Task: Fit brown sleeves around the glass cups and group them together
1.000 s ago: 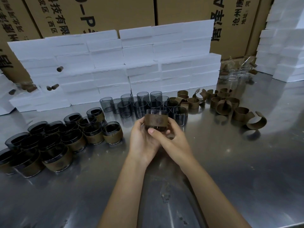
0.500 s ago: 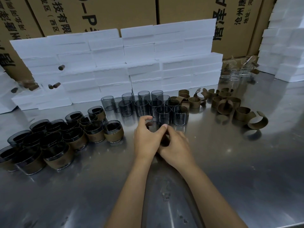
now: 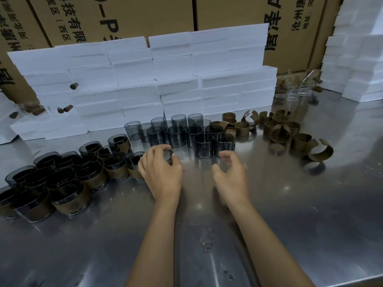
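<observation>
Head view: the steel bench (image 3: pixel 290 204) carries all the work, with white foam blocks (image 3: pixel 145 79) stacked along its back and cartons behind them. On the left stands the finished group (image 3: pixel 62 175), about fifteen cups with sleeves, though I cannot count exactly because they overlap. In the middle stand the bare cups (image 3: pixel 182 133), about thirteen. To the right lie the loose sleeves (image 3: pixel 281 131), around fifteen, some opened like a C. The left hand (image 3: pixel 161 172) curls its fingers round a sleeved cup (image 3: pixel 169 155), which sits on the bench just beside the finished group. The right hand (image 3: pixel 232 177) is blurred, with half-curled fingers holding nothing, near the front bare cups. I judge the step in hand is adding this cup to the group. The next move probably calls for one bare cup and one sleeve.
</observation>
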